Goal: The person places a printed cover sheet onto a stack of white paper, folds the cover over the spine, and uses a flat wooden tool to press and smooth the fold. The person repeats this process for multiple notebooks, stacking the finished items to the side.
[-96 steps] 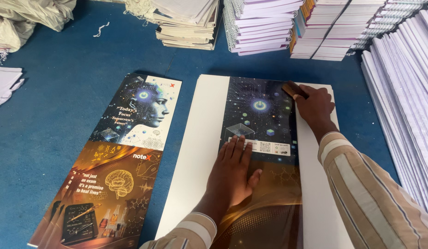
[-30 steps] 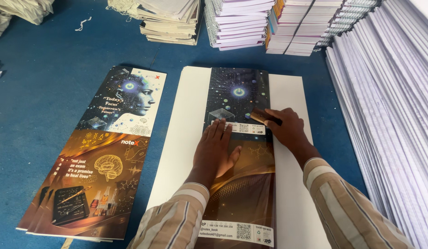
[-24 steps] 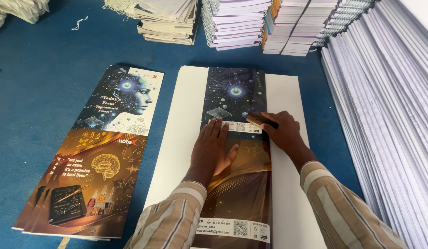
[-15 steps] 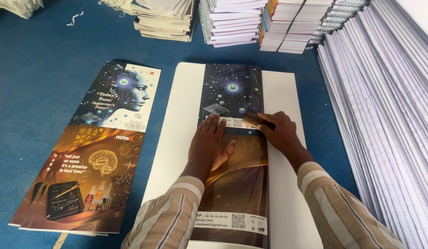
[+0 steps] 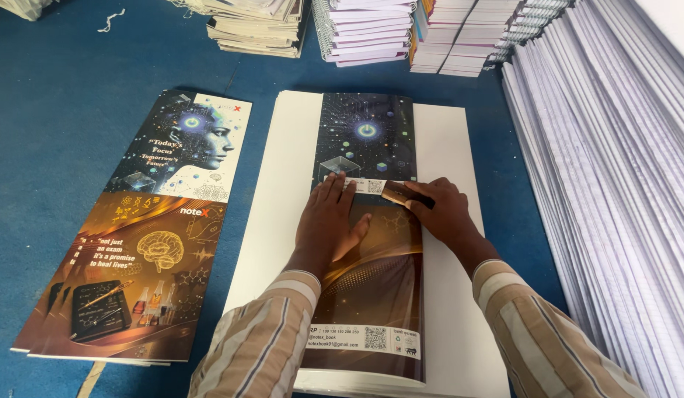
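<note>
Our left hand (image 5: pixel 329 221) lies flat, fingers spread, gripping nothing, pinning the folded printed cover (image 5: pixel 368 221) that lies down the middle of the white sheet stack (image 5: pixel 449 295) on the blue table (image 5: pixel 54 110). Our right hand (image 5: pixel 444 214) is closed around a small brown creasing block (image 5: pixel 402 193) at the cover's right edge. If the flat palm lifts or slides, we judge the cover could skew and crease crookedly.
</note>
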